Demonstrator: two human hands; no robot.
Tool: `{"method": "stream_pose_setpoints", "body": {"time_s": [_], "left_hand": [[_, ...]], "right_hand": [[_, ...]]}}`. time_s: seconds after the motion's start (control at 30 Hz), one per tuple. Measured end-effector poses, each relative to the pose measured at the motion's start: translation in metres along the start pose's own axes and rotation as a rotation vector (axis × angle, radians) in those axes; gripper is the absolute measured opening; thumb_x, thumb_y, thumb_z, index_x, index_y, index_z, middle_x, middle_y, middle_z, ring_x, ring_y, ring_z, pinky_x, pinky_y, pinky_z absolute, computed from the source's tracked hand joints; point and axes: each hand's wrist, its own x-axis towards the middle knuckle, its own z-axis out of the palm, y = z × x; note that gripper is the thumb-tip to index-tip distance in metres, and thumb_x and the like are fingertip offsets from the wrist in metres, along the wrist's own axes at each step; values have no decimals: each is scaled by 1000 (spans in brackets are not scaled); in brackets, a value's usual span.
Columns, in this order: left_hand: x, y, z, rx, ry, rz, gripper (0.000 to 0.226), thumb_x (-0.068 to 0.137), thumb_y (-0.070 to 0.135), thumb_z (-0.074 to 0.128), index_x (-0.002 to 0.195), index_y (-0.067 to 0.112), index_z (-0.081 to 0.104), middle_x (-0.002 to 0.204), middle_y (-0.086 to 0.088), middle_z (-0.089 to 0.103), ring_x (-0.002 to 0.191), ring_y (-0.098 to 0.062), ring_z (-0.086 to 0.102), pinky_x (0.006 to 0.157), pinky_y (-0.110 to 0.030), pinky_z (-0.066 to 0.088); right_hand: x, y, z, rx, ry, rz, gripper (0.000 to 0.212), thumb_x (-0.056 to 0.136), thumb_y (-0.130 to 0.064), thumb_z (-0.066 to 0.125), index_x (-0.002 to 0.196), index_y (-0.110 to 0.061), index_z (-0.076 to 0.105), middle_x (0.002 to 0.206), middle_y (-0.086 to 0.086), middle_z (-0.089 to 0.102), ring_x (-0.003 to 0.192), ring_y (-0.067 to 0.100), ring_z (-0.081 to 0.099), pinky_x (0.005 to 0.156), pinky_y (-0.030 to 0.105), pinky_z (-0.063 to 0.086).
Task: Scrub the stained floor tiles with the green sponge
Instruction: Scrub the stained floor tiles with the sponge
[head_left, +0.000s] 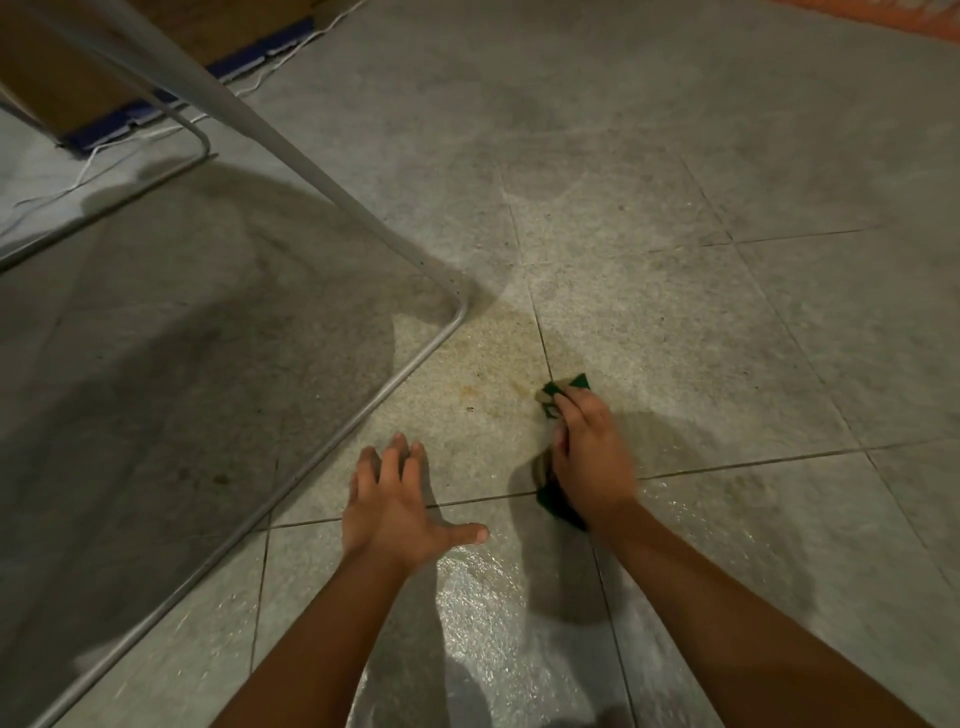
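Observation:
My right hand (587, 457) presses a dark green sponge (569, 385) onto the grey floor tiles (675, 338), fingers closed over it. The sponge's green ends stick out ahead of the fingertips and behind the wrist. A yellowish-brown stain (483, 389) marks the tile just left of the sponge, between the grout line and the metal frame. My left hand (400, 499) rests flat on the floor with fingers spread, holding nothing, to the left of the sponge. The tile near my forearms shines wet.
A grey metal tube frame (400, 374) with a slanted leg (311, 161) runs along the floor to the left, its corner close to the stain. A cardboard box (104, 62), blue strip and white cable (270, 67) lie at the top left.

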Motion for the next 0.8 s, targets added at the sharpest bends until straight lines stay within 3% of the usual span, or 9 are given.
{"method": "stream_pose_setpoints", "body": {"time_s": [0.17, 0.33, 0.43, 0.5, 0.57, 0.63, 0.8], "left_hand": [[0, -2, 1, -5, -4, -1, 124, 60, 86, 49, 150, 20, -5, 157, 3, -14, 143, -29, -14, 117, -43, 18], [1, -2, 2, -9, -5, -4, 125, 59, 87, 48, 150, 21, -7, 157, 3, -15, 143, -29, -16, 118, -43, 16], [1, -3, 3, 4, -6, -8, 125, 60, 87, 46, 150, 21, -9, 156, 3, -17, 143, -28, -17, 118, -43, 16], [1, -3, 3, -4, -13, -11, 125, 60, 87, 46, 149, 21, -11, 156, 3, -19, 143, -28, -19, 118, -43, 16], [2, -3, 4, -19, -19, -16, 125, 60, 87, 47, 149, 21, -11, 156, 3, -21, 143, -28, -21, 118, -43, 16], [2, -2, 4, -18, -25, -19, 125, 61, 87, 47, 149, 21, -12, 156, 3, -22, 143, -28, -21, 118, -43, 15], [2, -1, 2, -6, -30, -22, 124, 62, 85, 48, 149, 20, -11, 156, 1, -21, 143, -29, -20, 117, -43, 15]], "right_hand": [[-8, -16, 11, -4, -76, -156, 33, 86, -7, 58, 118, 0, 58, 124, 17, 56, 117, 32, 51, 99, 40, 38], [-29, 1, -8, 43, -88, -180, 44, 91, -27, 34, 122, -6, 57, 127, 9, 56, 118, 24, 50, 96, 36, 45], [-23, 1, -7, 34, -35, -139, 41, 91, -23, 37, 121, -2, 56, 125, 13, 56, 117, 28, 50, 100, 36, 37], [-12, -3, 2, 0, 24, -94, 31, 90, -10, 50, 118, 2, 58, 121, 17, 58, 113, 32, 53, 99, 37, 35], [3, -14, 12, -27, 67, -25, 28, 87, -2, 53, 113, 6, 59, 115, 21, 60, 107, 36, 56, 96, 42, 41], [15, -28, 21, -41, 73, -9, 31, 85, -7, 47, 108, 8, 61, 110, 23, 62, 102, 36, 59, 91, 45, 47], [13, -45, 27, 0, -75, -256, 43, 88, -19, 33, 112, 3, 62, 116, 18, 61, 109, 29, 57, 97, 41, 45]]}}
